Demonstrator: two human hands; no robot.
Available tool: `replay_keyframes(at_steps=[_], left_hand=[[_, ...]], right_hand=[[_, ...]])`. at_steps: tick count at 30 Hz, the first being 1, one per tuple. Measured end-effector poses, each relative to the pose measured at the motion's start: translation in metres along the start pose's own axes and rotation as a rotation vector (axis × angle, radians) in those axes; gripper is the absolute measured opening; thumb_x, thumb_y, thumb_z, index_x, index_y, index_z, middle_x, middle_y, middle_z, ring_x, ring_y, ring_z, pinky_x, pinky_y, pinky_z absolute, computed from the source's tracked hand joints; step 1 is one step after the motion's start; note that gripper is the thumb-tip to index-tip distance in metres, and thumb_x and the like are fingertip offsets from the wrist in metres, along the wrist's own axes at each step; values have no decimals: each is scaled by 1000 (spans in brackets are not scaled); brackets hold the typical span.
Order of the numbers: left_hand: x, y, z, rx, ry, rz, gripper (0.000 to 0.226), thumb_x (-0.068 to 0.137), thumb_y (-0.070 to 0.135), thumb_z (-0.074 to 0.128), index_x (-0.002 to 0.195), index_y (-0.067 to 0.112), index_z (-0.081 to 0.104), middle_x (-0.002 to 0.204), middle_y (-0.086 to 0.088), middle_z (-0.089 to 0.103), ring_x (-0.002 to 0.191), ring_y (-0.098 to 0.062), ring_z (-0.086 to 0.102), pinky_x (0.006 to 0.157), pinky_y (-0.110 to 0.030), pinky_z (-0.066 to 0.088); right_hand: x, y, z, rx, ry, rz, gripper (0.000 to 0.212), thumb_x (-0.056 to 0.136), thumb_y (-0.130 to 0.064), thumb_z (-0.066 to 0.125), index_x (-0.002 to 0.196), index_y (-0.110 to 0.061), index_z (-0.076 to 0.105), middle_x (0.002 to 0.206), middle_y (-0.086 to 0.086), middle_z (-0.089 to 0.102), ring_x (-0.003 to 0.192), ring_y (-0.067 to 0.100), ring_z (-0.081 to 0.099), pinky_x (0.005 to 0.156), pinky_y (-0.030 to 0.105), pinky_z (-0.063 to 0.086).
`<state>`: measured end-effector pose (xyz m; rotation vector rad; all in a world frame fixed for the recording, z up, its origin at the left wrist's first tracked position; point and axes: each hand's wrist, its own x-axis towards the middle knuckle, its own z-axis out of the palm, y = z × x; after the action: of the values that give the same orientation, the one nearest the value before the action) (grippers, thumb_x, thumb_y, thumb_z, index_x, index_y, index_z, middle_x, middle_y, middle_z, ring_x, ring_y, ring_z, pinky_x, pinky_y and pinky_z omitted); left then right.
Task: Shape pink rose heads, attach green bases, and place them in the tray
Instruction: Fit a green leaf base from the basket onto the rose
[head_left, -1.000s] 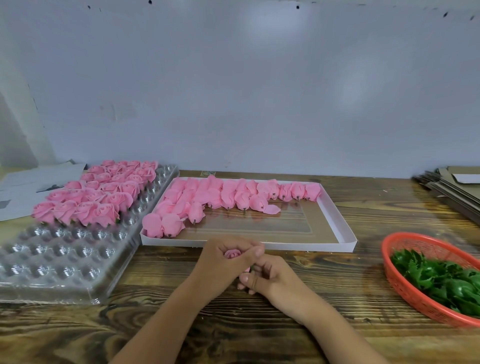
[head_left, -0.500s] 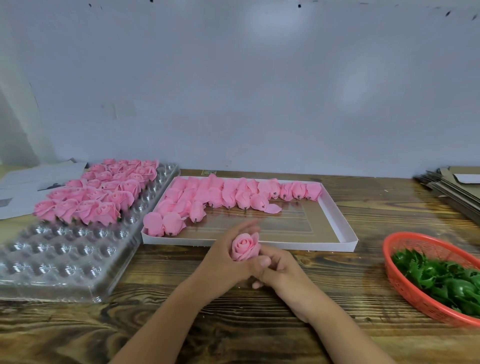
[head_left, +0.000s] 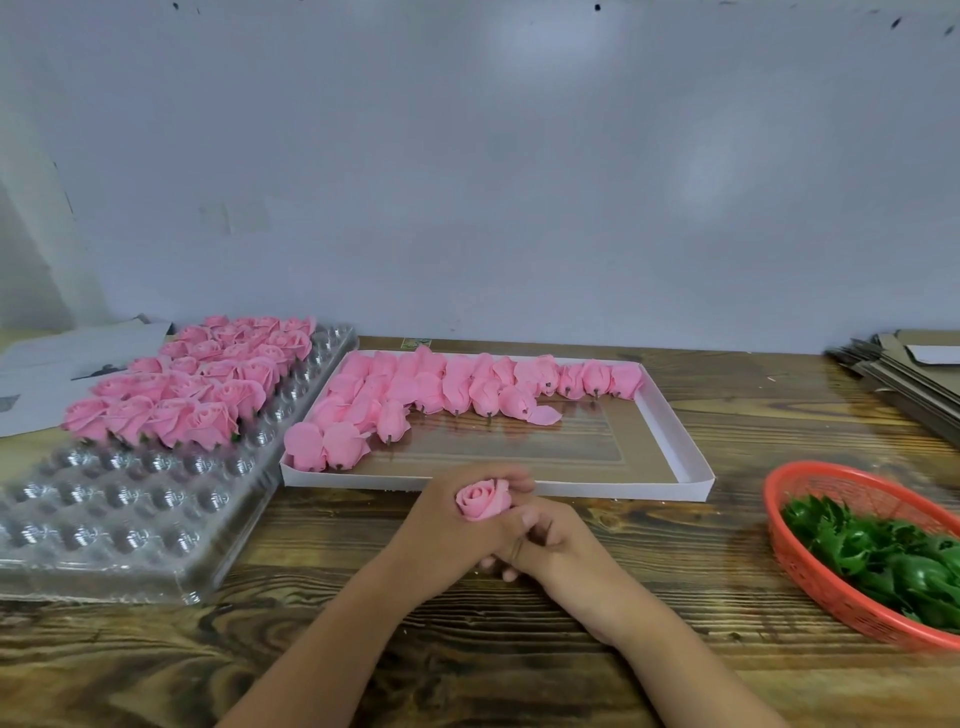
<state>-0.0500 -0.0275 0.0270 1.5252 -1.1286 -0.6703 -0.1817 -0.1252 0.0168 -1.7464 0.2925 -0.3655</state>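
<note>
My left hand (head_left: 441, 535) grips a pink rose head (head_left: 483, 499) just in front of the white box, its petals facing up. My right hand (head_left: 561, 556) lies against the left one from the right, fingers curled below the rose; what they hold is hidden. The white box (head_left: 691, 467) holds several unshaped pink rose heads (head_left: 447, 389) along its far and left sides. A clear plastic cell tray (head_left: 130, 514) at the left carries several finished roses (head_left: 208, 379) in its far rows. A red basket (head_left: 810, 561) of green bases (head_left: 893, 561) sits at the right.
Everything stands on a wooden table (head_left: 467, 670) against a pale wall. Papers (head_left: 62, 358) lie at the far left behind the cell tray. A stack of flat cardboard (head_left: 914, 379) lies at the far right.
One second ago my left hand enclosed the rose with only a bit of pink showing. The rose now stands clear above the fingers with its petals opened. Both hands stayed in place.
</note>
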Motion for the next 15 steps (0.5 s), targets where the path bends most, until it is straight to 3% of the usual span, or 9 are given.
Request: replay_keyframes(at_steps=[3,6,10,15], left_hand=[[0,1,0,-5,-87,-31,36,88,29,78,121,36,67,107,14,75,90,-2,71,77,-9,51],[-1,0,-2,-27,-90,5,41,83,36,80,121,31,65,104,0,76,99,-11,71,85,-15,51],[0,-2,-7,15,10,91,49,78,34,82,114,61,61,114,15,72,108,-6,67,90,-15,52],[2,-6,-13,56,85,89,60,81,18,84,123,53,58,118,30,65,113,2,63,93,-15,52]], right_hand=[[1,-1,0,11,4,-23,28,99,-9,55,115,-24,71,105,6,73,92,19,67,73,27,54],[3,0,0,109,70,-36,27,99,-13,59,119,-25,71,104,8,75,86,10,64,68,22,52],[6,6,-2,106,149,-26,28,98,-10,60,115,-28,73,102,24,71,85,17,61,65,22,51],[7,8,0,24,119,-82,34,101,-16,57,115,-44,69,100,20,69,81,22,61,63,26,51]])
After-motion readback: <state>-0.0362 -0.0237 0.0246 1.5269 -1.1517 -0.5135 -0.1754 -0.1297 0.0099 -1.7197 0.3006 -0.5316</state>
